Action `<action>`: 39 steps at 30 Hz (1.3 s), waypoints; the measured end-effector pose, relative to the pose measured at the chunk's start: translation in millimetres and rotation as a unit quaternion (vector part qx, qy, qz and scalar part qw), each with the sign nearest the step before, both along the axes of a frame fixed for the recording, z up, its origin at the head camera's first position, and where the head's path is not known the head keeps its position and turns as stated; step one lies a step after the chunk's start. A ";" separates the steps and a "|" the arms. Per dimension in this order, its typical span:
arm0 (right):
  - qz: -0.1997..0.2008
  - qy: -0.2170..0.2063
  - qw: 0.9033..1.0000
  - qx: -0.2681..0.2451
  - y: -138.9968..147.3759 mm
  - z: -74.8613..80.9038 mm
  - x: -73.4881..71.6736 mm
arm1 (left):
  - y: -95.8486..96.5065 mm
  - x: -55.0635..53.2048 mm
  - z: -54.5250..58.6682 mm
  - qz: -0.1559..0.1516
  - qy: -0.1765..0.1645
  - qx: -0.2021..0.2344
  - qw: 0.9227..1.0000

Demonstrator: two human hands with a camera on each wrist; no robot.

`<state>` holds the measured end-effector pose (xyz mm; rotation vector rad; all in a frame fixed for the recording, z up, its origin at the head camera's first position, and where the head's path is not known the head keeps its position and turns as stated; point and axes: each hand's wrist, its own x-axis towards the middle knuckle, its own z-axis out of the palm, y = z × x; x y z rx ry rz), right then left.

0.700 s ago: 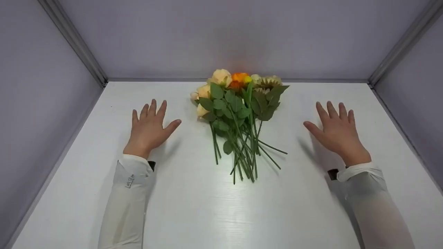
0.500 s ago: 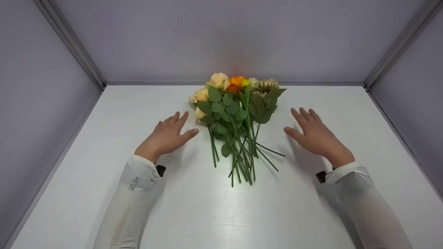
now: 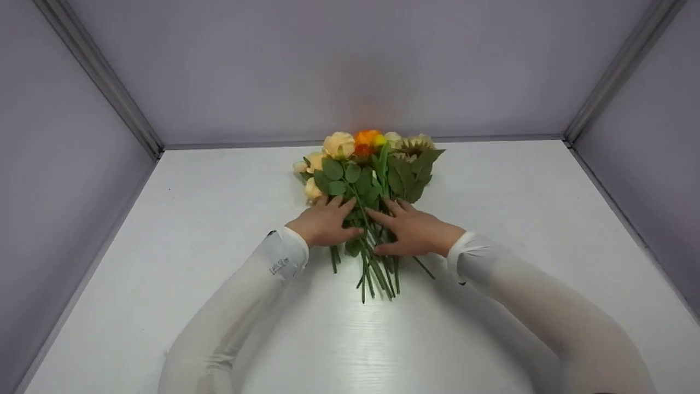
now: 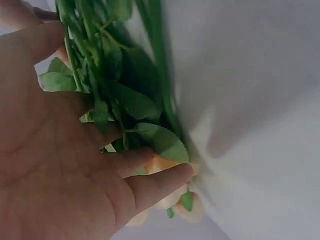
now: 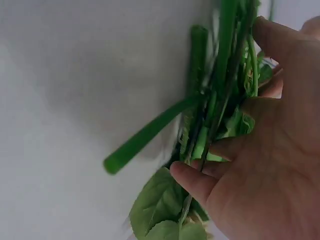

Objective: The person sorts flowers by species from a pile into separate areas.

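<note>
Left hand (image 3: 325, 223) and right hand (image 3: 413, 231) spread, fingers nearly straight against the flowers (image 3: 365, 181), not wrapped. Bunch lies on glossy white desk (image 3: 492, 191): slim round stems (image 3: 381, 276), oval leaves (image 4: 166, 143).

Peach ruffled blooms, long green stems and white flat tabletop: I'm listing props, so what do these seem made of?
Peach ruffled blooms: likely matte fabric, petals showing no shine; possibly real. Long green stems: probably smooth plastic, one showing a blunt, green end. White flat tabletop: perhaps coated board, satin, given its streaky reflection.
</note>
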<state>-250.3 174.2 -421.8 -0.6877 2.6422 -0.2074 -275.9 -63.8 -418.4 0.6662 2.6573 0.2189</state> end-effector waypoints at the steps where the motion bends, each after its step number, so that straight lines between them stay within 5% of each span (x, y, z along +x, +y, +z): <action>1: -0.005 -0.002 1.000 0.005 -1.2 -2.3 0.5 | 1.7 -2.0 -2.9 0.000 -0.009 0.003 1.000; 13: -0.030 0.020 0.999 0.034 24.9 -6.4 8.5 | 37.3 -17.9 -11.6 -0.011 -0.061 0.059 0.996; 29: -0.119 -0.006 0.993 0.010 126.8 2.4 32.6 | 150.9 -15.9 -11.7 -0.083 -0.017 0.064 0.994; 39: -0.145 -0.009 0.989 0.008 159.8 3.3 37.5 | 191.5 -12.3 -14.7 -0.108 0.002 0.061 0.992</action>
